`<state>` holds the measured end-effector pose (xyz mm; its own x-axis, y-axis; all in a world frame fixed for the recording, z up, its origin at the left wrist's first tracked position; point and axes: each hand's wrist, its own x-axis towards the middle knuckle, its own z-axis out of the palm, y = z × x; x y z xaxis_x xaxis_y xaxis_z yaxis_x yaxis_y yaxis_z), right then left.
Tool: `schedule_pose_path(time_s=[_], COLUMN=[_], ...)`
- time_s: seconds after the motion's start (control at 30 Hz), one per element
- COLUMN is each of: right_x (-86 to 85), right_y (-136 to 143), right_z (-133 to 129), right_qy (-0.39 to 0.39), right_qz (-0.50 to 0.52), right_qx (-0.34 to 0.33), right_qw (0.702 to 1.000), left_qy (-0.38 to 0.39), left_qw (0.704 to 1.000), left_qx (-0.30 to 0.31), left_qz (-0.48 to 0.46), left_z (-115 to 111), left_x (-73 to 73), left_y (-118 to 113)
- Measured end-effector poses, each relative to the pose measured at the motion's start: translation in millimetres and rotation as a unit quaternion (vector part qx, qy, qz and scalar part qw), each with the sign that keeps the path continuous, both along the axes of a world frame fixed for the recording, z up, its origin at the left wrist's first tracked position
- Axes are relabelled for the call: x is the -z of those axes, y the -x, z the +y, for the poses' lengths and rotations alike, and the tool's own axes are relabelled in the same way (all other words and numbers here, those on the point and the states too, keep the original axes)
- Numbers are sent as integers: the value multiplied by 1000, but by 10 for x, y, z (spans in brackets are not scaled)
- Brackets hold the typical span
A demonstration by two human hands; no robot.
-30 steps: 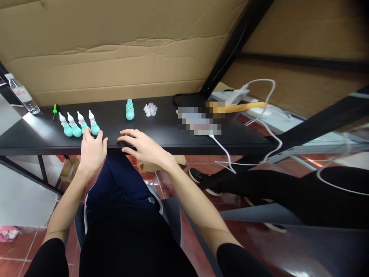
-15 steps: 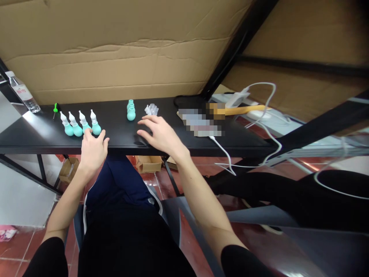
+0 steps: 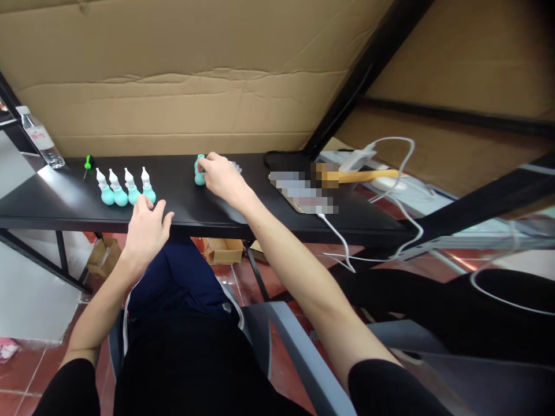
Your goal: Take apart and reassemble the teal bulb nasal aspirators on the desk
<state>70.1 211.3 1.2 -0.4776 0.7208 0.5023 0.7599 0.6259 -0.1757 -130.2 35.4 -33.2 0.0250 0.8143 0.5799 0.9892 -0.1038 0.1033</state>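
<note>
Right hand [image 3: 223, 178] is up at the plain teal bulbs [image 3: 199, 179] toward the back of the bench [image 3: 182, 202], but can't tell if that grip's actually pinching one. Left hand [image 3: 146, 232] has its grip loosely spread, right up by the four white-tipped bulbs [image 3: 121, 197].

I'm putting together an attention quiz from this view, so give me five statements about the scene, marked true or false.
1. Four white-tipped teal bulbs sit side by side. True.
2. The right hand is at the white-tipped row. False: it is at the untipped teal bulbs.
3. The left hand is beside the water bottle. False: it is at the near side of the white-tipped row.
4. The water bottle has a white cap. True.
5. The green-and-black tool lies right of the white-tipped row. False: it lies behind the row's left end.
</note>
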Motion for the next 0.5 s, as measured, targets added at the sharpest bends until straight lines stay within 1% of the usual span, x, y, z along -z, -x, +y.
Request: schedule_pose_path(time_s=[0.13,0.3,0.5], right_x=[34,59,131], right_y=[-40,-87,-212], right_z=[51,124,78], right_qy=[-18,12,6], right_qz=[21,47,71], right_qx=[-9,-1,4], right_qw=[1000,999,997], left_qy=[-6,-8,-22], left_qw=[999,998,992], left_qx=[32,51,111], left_qz=[-10,-24,-48], left_z=[33,54,58], left_x=[16,25,26], left_y=[-26,-28,-17])
